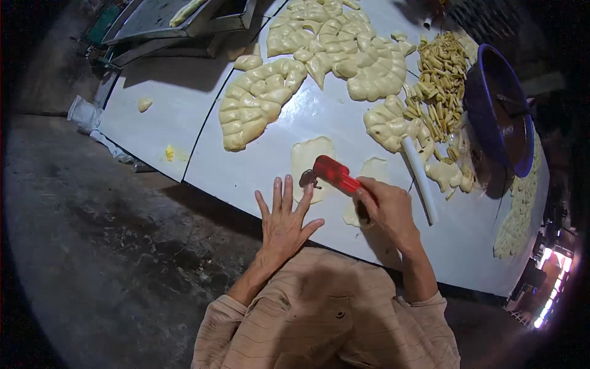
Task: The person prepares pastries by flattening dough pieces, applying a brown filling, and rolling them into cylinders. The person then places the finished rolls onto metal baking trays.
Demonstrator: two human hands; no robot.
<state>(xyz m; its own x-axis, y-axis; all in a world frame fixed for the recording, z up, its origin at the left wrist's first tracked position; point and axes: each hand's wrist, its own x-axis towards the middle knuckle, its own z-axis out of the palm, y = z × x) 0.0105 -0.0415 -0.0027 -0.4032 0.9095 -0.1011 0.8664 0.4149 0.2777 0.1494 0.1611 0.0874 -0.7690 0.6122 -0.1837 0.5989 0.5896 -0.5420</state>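
Observation:
My right hand (392, 212) grips the handle of a red plastic scoop (332, 171), its head over a thin, flat piece of dough (312, 151) near the table's front edge. A dab of dark brown paste (308, 179) lies on that dough by the scoop's tip. My left hand (283, 218) is open, fingers spread, its fingertips at the dough's lower left edge and one finger beside the paste. A second flat dough piece (374, 167) lies partly hidden behind my right hand. To the right of that hand, a white rod (420, 180) rests on the table.
Scored dough slabs (258, 101) spread over the table's (212, 166) middle and back. Cut pale strips (437, 89) are heaped beside a purple bowl (472, 104) of brown paste. Metal trays (153, 27) stand back left. A small yellow lump (170, 152) sits near the left edge.

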